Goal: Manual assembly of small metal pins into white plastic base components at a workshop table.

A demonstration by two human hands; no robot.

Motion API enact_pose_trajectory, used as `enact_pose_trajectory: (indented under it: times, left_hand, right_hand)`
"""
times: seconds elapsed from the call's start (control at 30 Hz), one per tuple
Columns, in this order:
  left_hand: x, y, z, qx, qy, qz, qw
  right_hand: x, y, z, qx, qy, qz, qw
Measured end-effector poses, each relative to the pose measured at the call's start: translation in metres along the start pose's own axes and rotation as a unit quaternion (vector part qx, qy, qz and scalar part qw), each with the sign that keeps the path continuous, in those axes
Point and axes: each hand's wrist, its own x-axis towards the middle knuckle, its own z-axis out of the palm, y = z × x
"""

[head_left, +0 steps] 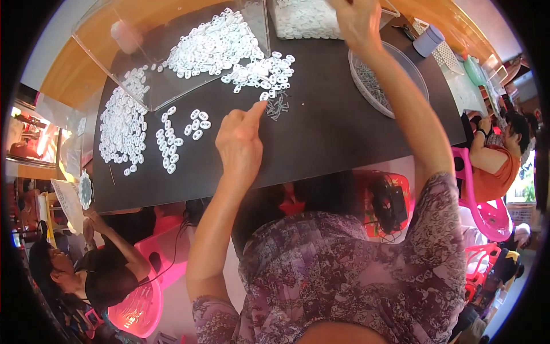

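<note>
My left hand [240, 137] is over the middle of the dark table, its fingers curled in. Thumb and forefinger pinch a small white oval plastic piece with two holes [264, 96]. Just beyond the fingertips lies a little heap of thin grey screws [278, 108], touching a loose pile of white oval pieces [264, 73]. My right hand [360, 26] reaches to the far side, beside a see-through box of white pieces [303, 20]. The top edge of the picture cuts off its fingertips. Under my right forearm stands a round see-through tub [423, 92] with grey screws inside.
A tilted see-through tray [114, 77] has a big heap of white pieces [215, 46]. More piles [121, 129] and small groups [169, 140] lie left. A grey-lidded container [428, 41] stands far right. One person [109, 264] sits left, another [495, 155] right.
</note>
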Motion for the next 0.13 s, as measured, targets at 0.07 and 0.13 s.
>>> enact_pose_trajectory:
  times: [0.07,0.13]
  left_hand:
    - [0.007,-0.005,0.01,0.091,-0.033,0.071,0.993]
    - [0.01,-0.006,0.01,0.136,-0.071,0.075,0.985]
  right_hand:
    - [0.031,0.048,0.033,-0.241,-0.064,-0.042,0.968]
    - [0.05,0.035,0.029,0.077,0.126,-0.141,0.979]
